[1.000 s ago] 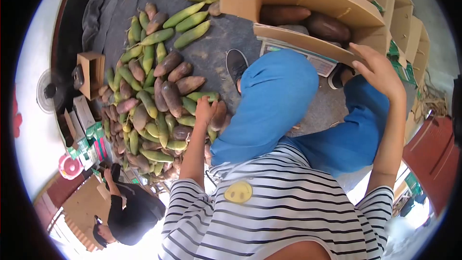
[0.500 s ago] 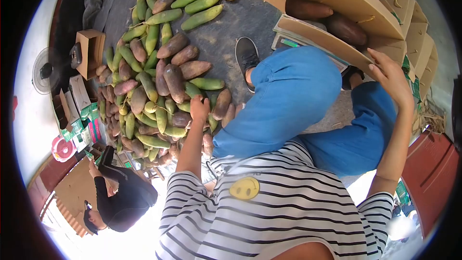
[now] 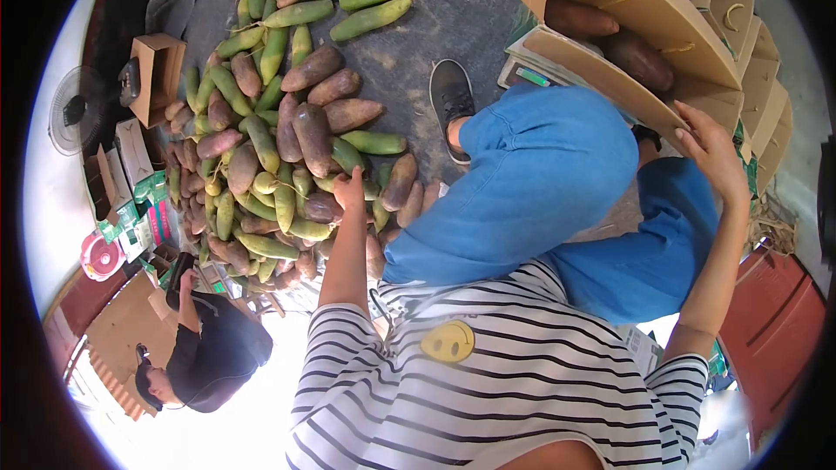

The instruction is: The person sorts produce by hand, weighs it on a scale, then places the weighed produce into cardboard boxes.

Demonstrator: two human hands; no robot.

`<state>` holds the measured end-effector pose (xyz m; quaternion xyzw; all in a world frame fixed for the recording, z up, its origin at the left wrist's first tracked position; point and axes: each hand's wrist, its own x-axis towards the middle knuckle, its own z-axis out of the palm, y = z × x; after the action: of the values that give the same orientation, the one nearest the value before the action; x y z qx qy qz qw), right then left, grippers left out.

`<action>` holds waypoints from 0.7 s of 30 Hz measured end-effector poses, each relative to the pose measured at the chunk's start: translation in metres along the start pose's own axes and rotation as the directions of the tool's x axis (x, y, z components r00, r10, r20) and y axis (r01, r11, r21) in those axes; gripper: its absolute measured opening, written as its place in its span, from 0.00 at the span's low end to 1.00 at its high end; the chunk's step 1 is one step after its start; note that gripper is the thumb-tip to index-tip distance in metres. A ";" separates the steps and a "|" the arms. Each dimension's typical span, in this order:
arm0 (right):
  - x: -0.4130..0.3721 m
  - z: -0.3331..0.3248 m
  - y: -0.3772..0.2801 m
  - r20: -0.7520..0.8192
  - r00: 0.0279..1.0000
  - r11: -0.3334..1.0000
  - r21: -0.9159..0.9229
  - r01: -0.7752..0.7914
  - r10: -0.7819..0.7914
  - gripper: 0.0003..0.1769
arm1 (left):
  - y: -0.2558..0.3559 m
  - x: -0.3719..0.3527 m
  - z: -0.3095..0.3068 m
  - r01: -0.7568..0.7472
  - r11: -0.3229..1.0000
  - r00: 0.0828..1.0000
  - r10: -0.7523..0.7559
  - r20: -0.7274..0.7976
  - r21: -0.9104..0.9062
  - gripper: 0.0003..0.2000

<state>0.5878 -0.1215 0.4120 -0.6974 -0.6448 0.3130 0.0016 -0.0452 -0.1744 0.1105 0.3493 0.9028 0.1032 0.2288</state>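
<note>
1. Long green tapered root vegetables [image 3: 372,19] and blunter dull purple-brown root vegetables [image 3: 313,137]: heaped at left, mixed, lying at many angles; skins dusty, some greens paler toward one end.
2. Left hand [image 3: 350,191]: at the heap's right edge, fingers lowered among green and purple-brown pieces. Cannot tell if it grips or only touches.
3. Right hand [image 3: 710,146]: fingers extended, thumb apart, at the near flap's right end on the open brown cardboard box [image 3: 601,74].
4. Box: far right, mouth open, flaps standing outward; large dark purple-brown vegetables [image 3: 640,63] lie inside.
5. Flat pale scale with green-lit display [image 3: 514,78]: edge shows at the box's near left corner.
6. Open room: dark grey floor sheet [image 3: 401,96] between heap and box; black shoe [image 3: 451,96] stands there.
7. Blue-trousered leg [image 3: 540,148]: bent between the two hands, knee near the scale and near flap.
</note>
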 end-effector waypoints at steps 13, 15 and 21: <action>-0.002 0.004 0.007 0.029 1.000 0.993 -0.120 0.009 -0.005 0.26 | 0.025 0.036 0.031 0.418 0.884 0.908 -0.396 0.138 -0.209 0.30; -0.002 0.001 0.005 0.056 0.998 0.995 -0.102 -0.014 0.019 0.26 | 0.045 0.014 0.011 0.458 0.744 0.881 -0.305 0.363 -0.487 0.22; -0.003 0.005 0.009 0.034 0.999 0.995 -0.095 0.009 -0.006 0.25 | 0.139 -0.079 -0.055 0.804 0.272 0.562 -0.057 0.825 -0.529 0.22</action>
<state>0.5938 -0.1278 0.4062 -0.6888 -0.6615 0.2936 -0.0415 0.0609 -0.1273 0.2337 -0.1062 0.6135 0.3512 0.6993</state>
